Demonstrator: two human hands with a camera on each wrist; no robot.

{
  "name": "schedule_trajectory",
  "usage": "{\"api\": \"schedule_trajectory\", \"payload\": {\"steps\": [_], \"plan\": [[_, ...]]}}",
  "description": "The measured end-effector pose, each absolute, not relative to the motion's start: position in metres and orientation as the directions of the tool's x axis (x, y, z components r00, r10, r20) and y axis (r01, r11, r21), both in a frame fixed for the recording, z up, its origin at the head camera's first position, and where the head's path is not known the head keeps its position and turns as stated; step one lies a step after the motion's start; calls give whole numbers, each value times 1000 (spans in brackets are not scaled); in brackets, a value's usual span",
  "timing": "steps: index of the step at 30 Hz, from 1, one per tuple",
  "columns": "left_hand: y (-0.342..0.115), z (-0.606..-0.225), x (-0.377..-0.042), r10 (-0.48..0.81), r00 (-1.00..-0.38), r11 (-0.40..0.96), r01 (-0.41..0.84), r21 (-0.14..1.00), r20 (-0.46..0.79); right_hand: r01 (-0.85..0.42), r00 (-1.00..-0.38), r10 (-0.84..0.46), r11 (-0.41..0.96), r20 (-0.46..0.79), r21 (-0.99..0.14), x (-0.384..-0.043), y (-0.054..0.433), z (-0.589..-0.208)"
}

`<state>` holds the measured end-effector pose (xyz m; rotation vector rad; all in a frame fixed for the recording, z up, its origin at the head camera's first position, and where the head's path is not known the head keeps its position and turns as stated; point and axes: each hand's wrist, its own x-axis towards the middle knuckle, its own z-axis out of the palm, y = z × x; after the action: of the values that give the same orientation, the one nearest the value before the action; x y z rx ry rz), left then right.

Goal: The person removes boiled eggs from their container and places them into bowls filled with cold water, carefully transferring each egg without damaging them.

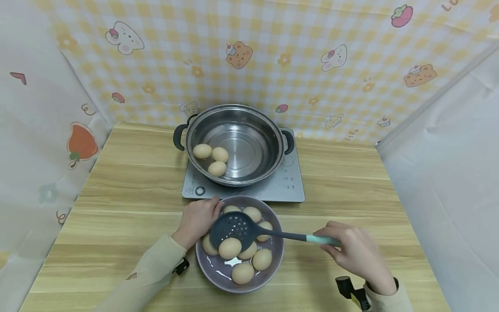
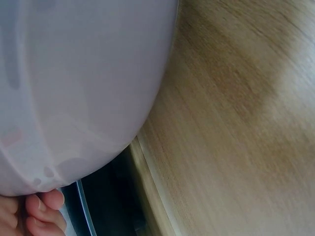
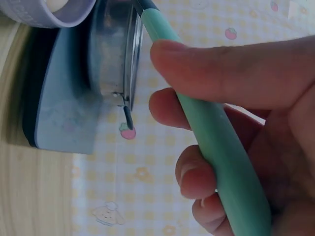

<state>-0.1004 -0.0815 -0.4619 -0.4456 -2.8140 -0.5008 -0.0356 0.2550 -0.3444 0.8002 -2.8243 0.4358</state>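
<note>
A purple-grey bowl (image 1: 278, 255) holds several light brown eggs (image 1: 242, 273). My left hand (image 1: 198, 220) grips its upper left rim; in the left wrist view, curled fingers (image 2: 45, 206) show at the edge of the bowl (image 2: 93, 88). The right hand (image 1: 352, 245) holds a dark perforated skimmer (image 1: 269, 232) by its mint green handle (image 3: 211, 132), fingers and thumb wrapped around it. The skimmer's head is over the bowl among the eggs. One egg (image 1: 230, 248) overlaps the head's front edge; whether it rests on it I cannot tell.
Behind the bowl, a steel pot (image 1: 253, 151) with black side handles stands on a flat induction cooker (image 1: 294, 182). Three eggs (image 1: 217, 168) lie at the pot's left side. A checked cloth (image 1: 273, 56) hangs behind the wooden table (image 1: 136, 173), with white sheets at both sides.
</note>
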Motion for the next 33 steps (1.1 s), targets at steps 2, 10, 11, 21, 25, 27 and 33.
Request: {"api": "schedule_trajectory", "payload": {"steps": [2, 10, 11, 21, 25, 27, 33], "plan": [[-82, -462, -100, 253, -924, 896, 336, 291, 288, -548, -831, -494, 806, 254, -223, -36, 254, -346], [-82, -461, -100, 252, -932, 898, 326, 297, 261, -592, -794, -520, 779, 316, -206, -38, 249, -349], [-82, -461, -100, 252, -932, 897, 326, 299, 262, -601, -785, -522, 772, 332, -207, -38, 248, -349], [-83, -462, -100, 269, -925, 890, 345, 297, 267, -683, -700, -542, 698, 464, -216, -48, 248, -348], [-83, -462, -100, 274, -916, 882, 361, 303, 295, -687, -704, -528, 676, 475, -266, -53, 251, -341], [-84, -462, -100, 258, -916, 871, 359, 335, 308, -681, -714, -512, 667, 478, -303, -56, 252, -336], [-84, -464, -99, 220, -927, 878, 324, 351, 304, -575, -771, -372, 755, 517, -315, -71, 243, -328]]}}
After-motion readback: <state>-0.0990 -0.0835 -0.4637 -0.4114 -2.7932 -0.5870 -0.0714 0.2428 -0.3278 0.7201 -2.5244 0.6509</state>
